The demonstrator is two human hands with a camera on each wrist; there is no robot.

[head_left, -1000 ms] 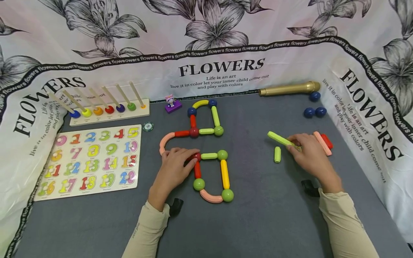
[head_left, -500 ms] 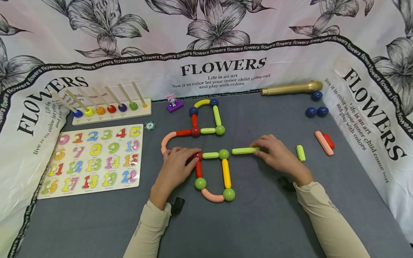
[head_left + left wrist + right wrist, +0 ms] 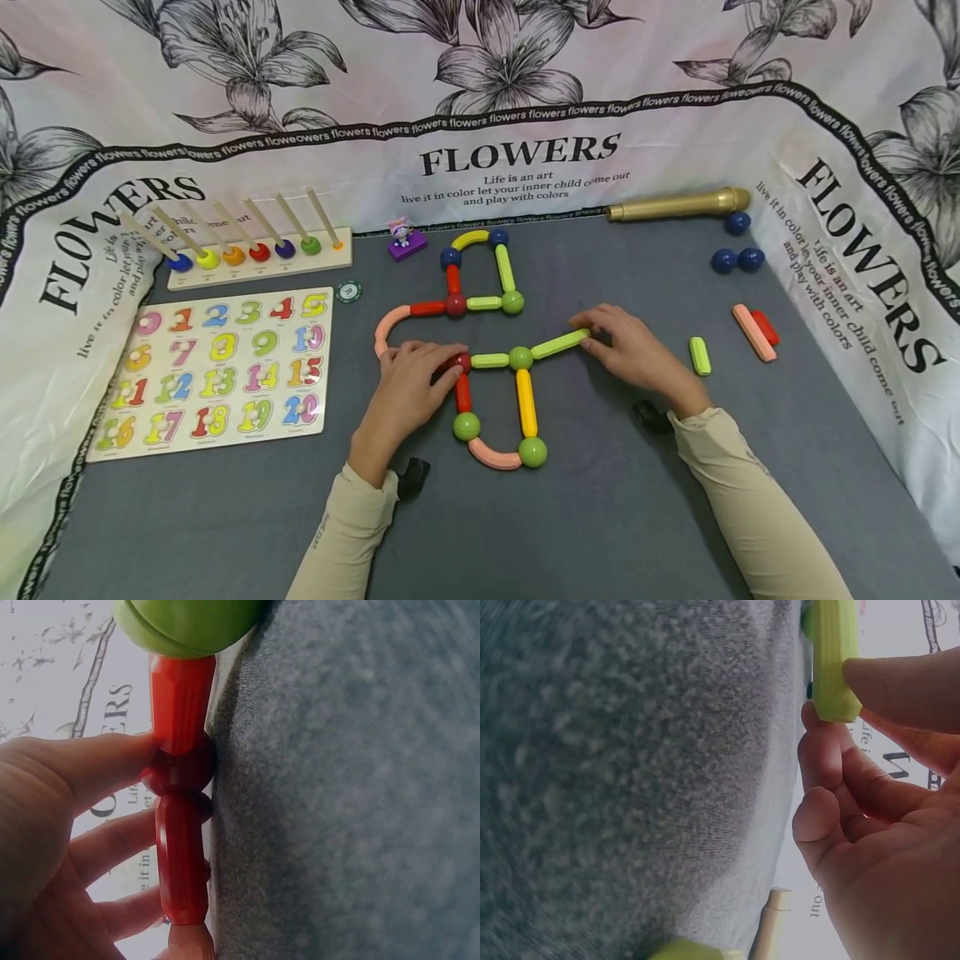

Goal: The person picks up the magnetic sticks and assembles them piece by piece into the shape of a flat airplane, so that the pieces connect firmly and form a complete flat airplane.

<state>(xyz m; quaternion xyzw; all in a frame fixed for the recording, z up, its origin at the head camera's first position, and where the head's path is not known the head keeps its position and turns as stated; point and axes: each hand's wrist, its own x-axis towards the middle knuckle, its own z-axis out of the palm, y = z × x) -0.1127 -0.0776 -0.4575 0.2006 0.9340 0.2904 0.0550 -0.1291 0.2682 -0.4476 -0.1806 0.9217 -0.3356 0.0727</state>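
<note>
Magnetic rods and balls form a linked figure on the grey table. My left hand (image 3: 401, 392) holds the figure at its lower red ball (image 3: 180, 771). In the left wrist view the thumb is against that ball, and the other fingers lie behind a red rod (image 3: 182, 859). My right hand (image 3: 630, 354) pinches the end of a long light-green rod (image 3: 558, 344) between thumb and fingers. The rod's other end meets a green ball (image 3: 521, 358), and it slants up to the right. Below that ball runs a yellow rod (image 3: 527, 403); a pink curved rod (image 3: 495, 456) lies at the bottom.
A short green rod (image 3: 700, 356), a pink rod (image 3: 753, 333) and a red rod (image 3: 765, 327) lie at right. Several blue balls (image 3: 724, 261) sit near a gold microphone (image 3: 675, 205). A number board (image 3: 217, 373) and a peg stand (image 3: 258, 267) are at left.
My right hand has carried the long green rod leftward from the right side, and its end now meets the green ball. The short green rod has shifted right. My left hand stays put.
</note>
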